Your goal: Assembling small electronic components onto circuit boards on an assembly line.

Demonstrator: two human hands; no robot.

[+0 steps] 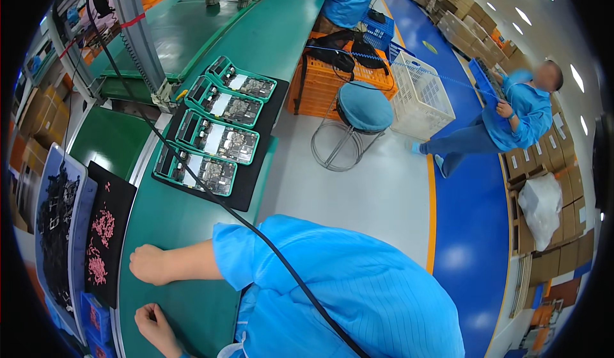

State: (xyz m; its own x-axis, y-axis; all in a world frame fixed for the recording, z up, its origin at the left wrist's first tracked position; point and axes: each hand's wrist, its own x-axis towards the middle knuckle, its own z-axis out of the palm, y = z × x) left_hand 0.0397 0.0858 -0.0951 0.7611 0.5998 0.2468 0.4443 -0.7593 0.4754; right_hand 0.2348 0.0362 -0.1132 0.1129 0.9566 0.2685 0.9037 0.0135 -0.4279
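Over near bench (176,214), right hand (149,265) balled; left hand (155,328) curled, fingertips unclear; pink pieces (97,271) likely light: pinch singly.

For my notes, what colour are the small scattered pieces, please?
The pieces are pink, as the head view shows.

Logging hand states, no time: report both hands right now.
Left hand: fingers loosely curled; whether it grips anything cannot be told.
Right hand: closed, fingers curled under; anything inside would be hidden.
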